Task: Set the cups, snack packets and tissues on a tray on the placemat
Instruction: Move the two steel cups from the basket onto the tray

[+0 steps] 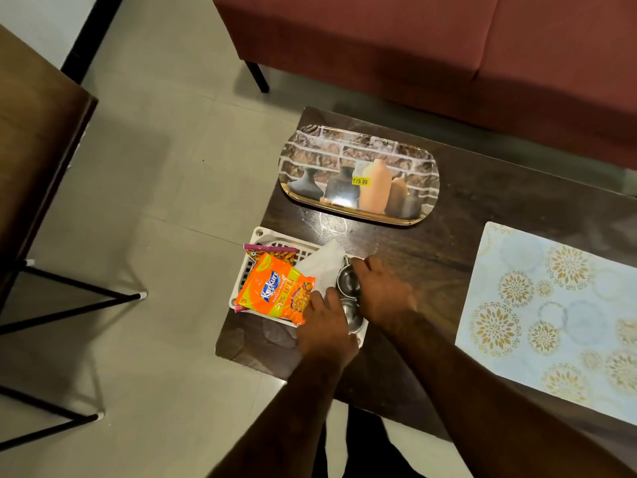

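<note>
A white plastic basket [267,236] sits at the dark table's near left corner. It holds an orange snack packet [272,291], a second packet with a pink top edge [272,249] under it, a white tissue [324,267] and two steel cups. My right hand [382,291] closes around the far steel cup [347,281]. My left hand [325,329] rests on the near steel cup [351,313], fingers around it. The printed tray [310,160] lies empty further back. The patterned placemat [551,305] lies to the right.
The dark wooden table [448,236] stands on a pale tiled floor. A maroon sofa [448,46] runs behind it. A brown table with black legs [38,150] stands at the left.
</note>
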### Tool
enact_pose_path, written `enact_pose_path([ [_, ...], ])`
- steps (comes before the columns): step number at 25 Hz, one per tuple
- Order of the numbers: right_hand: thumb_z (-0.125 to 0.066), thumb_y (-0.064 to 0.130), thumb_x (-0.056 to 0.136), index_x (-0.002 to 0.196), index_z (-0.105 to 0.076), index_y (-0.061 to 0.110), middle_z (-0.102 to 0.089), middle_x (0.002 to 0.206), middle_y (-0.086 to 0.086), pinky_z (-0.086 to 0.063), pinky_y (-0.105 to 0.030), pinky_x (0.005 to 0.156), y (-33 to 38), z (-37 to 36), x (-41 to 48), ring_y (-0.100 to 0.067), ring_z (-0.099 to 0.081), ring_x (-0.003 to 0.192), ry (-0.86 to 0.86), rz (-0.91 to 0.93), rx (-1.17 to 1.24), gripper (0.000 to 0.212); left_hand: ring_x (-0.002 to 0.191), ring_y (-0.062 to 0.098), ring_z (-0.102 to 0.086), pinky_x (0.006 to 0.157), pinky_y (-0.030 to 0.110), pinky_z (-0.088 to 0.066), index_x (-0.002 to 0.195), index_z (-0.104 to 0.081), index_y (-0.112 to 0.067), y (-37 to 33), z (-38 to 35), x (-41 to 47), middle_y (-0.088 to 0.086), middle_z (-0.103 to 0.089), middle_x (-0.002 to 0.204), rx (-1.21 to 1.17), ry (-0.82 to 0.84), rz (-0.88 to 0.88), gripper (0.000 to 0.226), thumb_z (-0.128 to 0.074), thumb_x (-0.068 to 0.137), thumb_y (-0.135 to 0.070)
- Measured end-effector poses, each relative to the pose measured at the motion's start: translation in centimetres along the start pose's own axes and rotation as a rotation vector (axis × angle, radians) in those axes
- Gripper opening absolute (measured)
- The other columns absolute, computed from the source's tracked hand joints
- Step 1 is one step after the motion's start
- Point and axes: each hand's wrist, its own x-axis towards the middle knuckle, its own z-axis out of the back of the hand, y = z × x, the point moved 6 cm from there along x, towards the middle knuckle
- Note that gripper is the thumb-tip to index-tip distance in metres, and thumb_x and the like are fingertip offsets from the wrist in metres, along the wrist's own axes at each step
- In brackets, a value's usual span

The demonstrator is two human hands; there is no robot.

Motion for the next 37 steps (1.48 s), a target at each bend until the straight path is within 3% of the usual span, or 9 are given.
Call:
enact_pose_path([
  [4, -0.066, 0.023, 0.094, 0.155, -0.036, 0.023, -0.044, 0.145, -0.006, -0.056, -0.048, 0.095, -0.4, 0.8, -0.2, -0.033, -0.059, 0.129, 0.029, 0.049, 0.055, 0.067, 0.109, 0.03, -0.061, 0.079, 0.04, -0.052, 0.133, -0.035, -0.018, 0.0, -0.2, 0.3, 0.008, -0.05, 0.127, 0.099, 0.042, -0.036, 0.071, -0.071, 0.077, -0.042],
  [8, -0.072, 0.023, 0.088, 0.152, -0.04, 0.019, -0.049, 0.145, -0.01, -0.056, -0.049, 0.099, -0.8, 1.8, -0.5, -0.036, -0.062, 0.126, 0.029, 0.047, 0.128, 0.071, 0.101, 0.028, -0.067, 0.075, 0.037, -0.051, 0.137, -0.033, -0.022, 0.0, 0.4, 0.0, 0.004, -0.061, 0.114, 0.03, 0.039, -0.033, 0.083, -0.07, 0.071, -0.055],
  [15, -0.077, 0.021, 0.081, 0.145, -0.045, 0.019, -0.06, 0.142, -0.009, -0.053, -0.044, 0.104, -2.0, 6.1, -1.4, -0.032, -0.062, 0.127, -0.031, 0.028, 0.349, 0.072, 0.092, 0.029, -0.067, 0.065, 0.034, -0.04, 0.119, -0.037, -0.024, -1.8, 4.1, -0.8, 0.0, -0.06, 0.105, -0.082, -0.023, -0.08, 0.073, -0.063, 0.063, -0.063],
  [20, -0.079, 0.04, 0.076, 0.136, -0.049, 0.025, -0.067, 0.136, -0.003, -0.056, -0.046, 0.1, -4.5, 12.9, 0.2, -0.03, -0.067, 0.12, -0.189, -0.046, 0.407, 0.069, 0.097, 0.032, -0.066, 0.074, 0.038, -0.05, 0.122, -0.037, -0.023, -5.5, 9.0, 1.6, 0.002, -0.06, 0.111, -0.156, -0.109, -0.133, 0.074, -0.067, 0.067, -0.061],
  [25, -0.083, 0.033, 0.073, 0.142, -0.052, 0.024, -0.063, 0.143, -0.005, -0.053, -0.04, 0.106, -8.8, 17.0, 6.5, -0.031, -0.063, 0.129, -0.272, -0.092, 0.44, 0.076, 0.102, 0.032, -0.066, 0.077, 0.04, -0.051, 0.121, -0.038, -0.023, -8.8, 10.7, 6.5, 0.003, -0.062, 0.115, -0.138, -0.161, -0.167, 0.077, -0.073, 0.064, -0.062],
  [28, -0.085, 0.032, 0.073, 0.142, -0.054, 0.026, -0.064, 0.142, -0.005, -0.05, -0.033, 0.102, -11.8, 17.1, 10.7, -0.03, -0.063, 0.129, -0.259, -0.141, 0.466, 0.076, 0.101, 0.032, -0.065, 0.077, 0.039, -0.049, 0.122, -0.038, -0.022, -10.0, 10.1, 9.7, 0.003, -0.061, 0.117, -0.13, -0.155, -0.171, 0.074, -0.071, 0.067, -0.058],
  [32, -0.092, 0.034, 0.073, 0.139, -0.056, 0.023, -0.063, 0.14, -0.006, -0.054, -0.036, 0.102, -13.4, 16.6, 15.1, -0.027, -0.064, 0.124, -0.271, -0.121, 0.499, 0.076, 0.102, 0.031, -0.064, 0.081, 0.044, -0.054, 0.122, -0.039, -0.02, -11.1, 9.5, 13.5, 0.006, -0.061, 0.115, -0.163, -0.125, -0.171, 0.072, -0.072, 0.07, -0.056],
  [35, -0.089, 0.033, 0.069, 0.131, -0.062, 0.022, -0.068, 0.133, -0.004, -0.055, -0.03, 0.089, -13.6, 17.2, 16.8, -0.022, -0.069, 0.115, -0.3, -0.096, 0.478, 0.069, 0.103, 0.033, -0.064, 0.081, 0.046, -0.054, 0.122, -0.039, -0.018, -11.7, 9.9, 14.8, 0.007, -0.06, 0.116, -0.154, -0.138, -0.158, 0.073, -0.073, 0.07, -0.056],
  [37, -0.083, 0.033, 0.069, 0.136, -0.057, 0.02, -0.063, 0.138, -0.007, -0.054, -0.036, 0.096, -14.0, 17.3, 17.0, -0.027, -0.065, 0.123, -0.336, -0.125, 0.472, 0.074, 0.105, 0.034, -0.064, 0.081, 0.045, -0.054, 0.123, -0.04, -0.017, -12.1, 10.0, 15.4, 0.008, -0.06, 0.117, -0.155, -0.147, -0.16, 0.074, -0.073, 0.07, -0.057],
])
